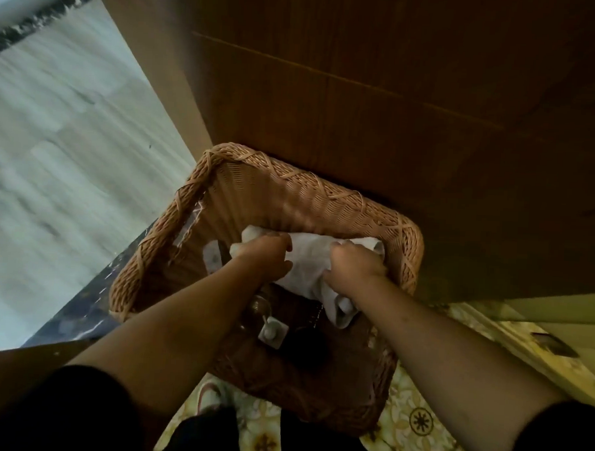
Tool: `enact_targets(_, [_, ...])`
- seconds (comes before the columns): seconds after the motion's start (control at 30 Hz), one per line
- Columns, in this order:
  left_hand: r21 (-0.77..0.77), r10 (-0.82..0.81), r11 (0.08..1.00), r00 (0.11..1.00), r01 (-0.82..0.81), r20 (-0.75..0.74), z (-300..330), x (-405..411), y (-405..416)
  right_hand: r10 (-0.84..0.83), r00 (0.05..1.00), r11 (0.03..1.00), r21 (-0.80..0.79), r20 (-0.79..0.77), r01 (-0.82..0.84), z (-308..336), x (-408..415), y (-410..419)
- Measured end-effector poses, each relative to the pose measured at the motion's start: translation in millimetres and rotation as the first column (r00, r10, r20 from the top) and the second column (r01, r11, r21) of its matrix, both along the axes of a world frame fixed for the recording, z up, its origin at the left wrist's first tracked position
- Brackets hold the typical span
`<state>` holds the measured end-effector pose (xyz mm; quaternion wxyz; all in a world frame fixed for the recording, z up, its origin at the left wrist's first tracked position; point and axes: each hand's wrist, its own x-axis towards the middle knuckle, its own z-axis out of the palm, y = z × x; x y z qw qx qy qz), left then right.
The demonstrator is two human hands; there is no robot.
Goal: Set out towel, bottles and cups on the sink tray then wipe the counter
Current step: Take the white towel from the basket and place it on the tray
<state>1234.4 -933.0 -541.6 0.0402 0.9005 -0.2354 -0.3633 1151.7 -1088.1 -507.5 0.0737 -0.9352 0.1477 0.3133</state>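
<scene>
A white towel [310,260] lies bunched inside a tall wicker basket [291,187] on the floor. My left hand [265,256] grips the towel's left part and my right hand [354,265] grips its right part, both inside the basket near its far wall. Below the towel, a white pump bottle top [272,331] and a clear glass cup [259,303] show in the dark bottom of the basket. Another small white item [213,255] sits left of my left hand. Other contents are too dark to make out.
A brown wooden door or panel [397,93] stands right behind the basket. A pale wood-look floor [64,140] spreads to the left past a dark marble threshold [91,305]. Patterned yellow floor tiles [413,424] lie under the basket and my feet.
</scene>
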Motion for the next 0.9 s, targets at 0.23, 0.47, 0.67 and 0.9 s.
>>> enact_targets(0.23, [0.045, -0.116, 0.992, 0.992, 0.118, -0.044, -50.4, 14.9, -7.4, 0.065, 0.998, 0.991, -0.118, -0.023, -0.067, -37.8, 10.2, 10.2])
enact_targets(0.47, [-0.045, -0.281, 0.958, 0.959, 0.282, 0.040, -74.5, 35.5, -6.4, 0.122, 0.989, 0.969, -0.203, -0.089, -0.138, -23.4, 20.0, -11.0])
enact_targets(0.67, [-0.260, -0.160, 0.947, 0.978, 0.190, 0.132, -98.4, 48.3, 12.5, 0.204, 0.978, 0.945, -0.255, -0.032, -0.206, -22.3, 17.1, -8.3])
enact_targets(0.9, [-0.048, -0.415, 0.903, 0.896, 0.427, 0.158, -135.7, 59.5, 13.3, 0.193, 0.981, 0.921, -0.345, 0.003, -0.181, -50.5, 7.6, -8.8])
